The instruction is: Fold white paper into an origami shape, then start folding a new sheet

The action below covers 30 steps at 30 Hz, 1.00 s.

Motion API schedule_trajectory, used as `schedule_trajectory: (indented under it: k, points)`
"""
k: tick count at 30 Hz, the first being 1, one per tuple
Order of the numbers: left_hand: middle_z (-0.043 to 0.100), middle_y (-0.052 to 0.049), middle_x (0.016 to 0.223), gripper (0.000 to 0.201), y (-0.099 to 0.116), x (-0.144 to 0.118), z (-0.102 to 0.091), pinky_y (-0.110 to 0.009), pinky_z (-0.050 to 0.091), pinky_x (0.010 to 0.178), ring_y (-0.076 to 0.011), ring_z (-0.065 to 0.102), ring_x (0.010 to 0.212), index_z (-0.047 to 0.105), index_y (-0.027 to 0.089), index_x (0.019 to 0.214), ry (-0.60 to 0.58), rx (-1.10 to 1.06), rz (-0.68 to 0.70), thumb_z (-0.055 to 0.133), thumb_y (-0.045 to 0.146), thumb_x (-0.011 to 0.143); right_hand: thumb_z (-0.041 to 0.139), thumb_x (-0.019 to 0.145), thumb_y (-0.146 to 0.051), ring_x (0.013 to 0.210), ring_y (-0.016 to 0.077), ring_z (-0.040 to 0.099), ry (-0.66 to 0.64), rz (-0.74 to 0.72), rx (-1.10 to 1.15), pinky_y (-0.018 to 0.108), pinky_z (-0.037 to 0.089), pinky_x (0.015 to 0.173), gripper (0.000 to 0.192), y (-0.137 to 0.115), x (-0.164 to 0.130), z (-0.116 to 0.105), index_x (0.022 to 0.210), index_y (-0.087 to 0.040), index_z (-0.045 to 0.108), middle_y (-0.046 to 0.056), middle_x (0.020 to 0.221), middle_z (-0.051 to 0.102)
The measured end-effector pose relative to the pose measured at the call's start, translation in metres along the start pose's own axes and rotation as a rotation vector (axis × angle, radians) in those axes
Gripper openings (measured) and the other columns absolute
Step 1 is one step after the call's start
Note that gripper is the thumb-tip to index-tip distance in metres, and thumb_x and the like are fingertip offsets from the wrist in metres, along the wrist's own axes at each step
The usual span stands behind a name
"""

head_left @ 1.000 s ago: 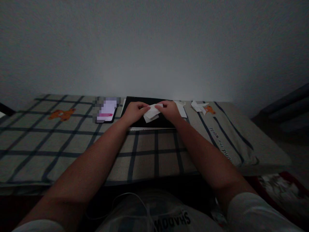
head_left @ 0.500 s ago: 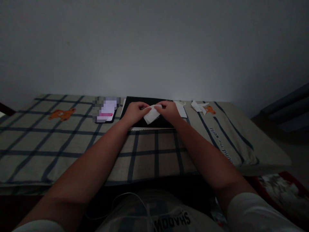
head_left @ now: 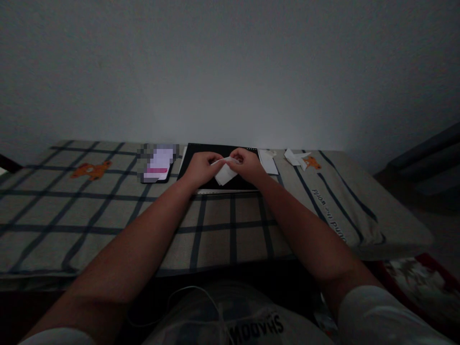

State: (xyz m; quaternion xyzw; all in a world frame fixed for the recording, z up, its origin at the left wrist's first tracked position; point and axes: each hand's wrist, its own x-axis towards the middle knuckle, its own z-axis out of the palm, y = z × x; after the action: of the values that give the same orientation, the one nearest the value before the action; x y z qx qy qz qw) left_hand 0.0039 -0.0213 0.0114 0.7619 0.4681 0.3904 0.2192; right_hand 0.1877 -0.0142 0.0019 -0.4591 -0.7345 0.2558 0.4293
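Observation:
Both of my hands hold a small white piece of folded paper (head_left: 225, 173) over a black notebook (head_left: 201, 152) that lies on a plaid bed cover (head_left: 108, 215). My left hand (head_left: 200, 168) pinches the paper's left edge. My right hand (head_left: 246, 165) pinches its upper right part, fingers curled over the fold. The paper's lower flap hangs down between the two hands.
A phone with a lit screen (head_left: 158, 163) lies left of the notebook. A white sheet (head_left: 269, 162) and a folded paper shape (head_left: 296, 158) rest to the right, by an orange bear print (head_left: 312, 163). A pale wall (head_left: 230, 72) stands close behind. A thin cable (head_left: 187, 297) crosses my lap.
The paper has been turned and folded further between my fingers, and its flap now hangs lower. My right hand has shifted slightly left and up. My arms stay in place.

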Motion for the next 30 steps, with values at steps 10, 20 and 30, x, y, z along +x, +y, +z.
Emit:
schedule_trajectory:
  k: [10, 20, 30]
  points:
    - [0.075, -0.006, 0.082, 0.031, 0.0008, 0.0001, 0.0009, -0.027, 0.045, 0.065, -0.0168, 0.063, 0.071, 0.076, 0.014, 0.087, 0.004, 0.010, 0.004, 0.061, 0.040, 0.081, 0.055, 0.067, -0.023, 0.071, 0.0169, 0.055, 0.056, -0.003, -0.059, 0.031, 0.045, 0.070, 0.020, -0.0019, -0.0003, 0.0018, 0.085, -0.017, 0.063, 0.003, 0.079, 0.065]
    - [0.071, -0.004, 0.073, 0.025, 0.0011, -0.0018, 0.0044, -0.026, 0.043, 0.060, -0.0155, 0.060, 0.065, 0.071, 0.015, 0.076, -0.016, -0.061, -0.053, 0.066, 0.039, 0.074, 0.051, 0.071, -0.016, 0.080, 0.0203, 0.061, 0.089, -0.076, -0.168, 0.034, 0.047, 0.078, 0.027, 0.0007, -0.0018, 0.0019, 0.092, -0.017, 0.068, 0.007, 0.092, 0.071]
    - [0.065, -0.001, 0.067, 0.022, -0.0015, -0.0013, 0.0077, -0.025, 0.041, 0.058, -0.0139, 0.056, 0.063, 0.070, 0.015, 0.077, -0.047, -0.040, -0.053, 0.065, 0.037, 0.074, 0.051, 0.072, -0.011, 0.091, 0.0218, 0.065, 0.044, -0.142, -0.196, 0.035, 0.049, 0.087, 0.033, 0.0045, -0.0008, 0.0020, 0.099, -0.015, 0.071, 0.007, 0.101, 0.073]
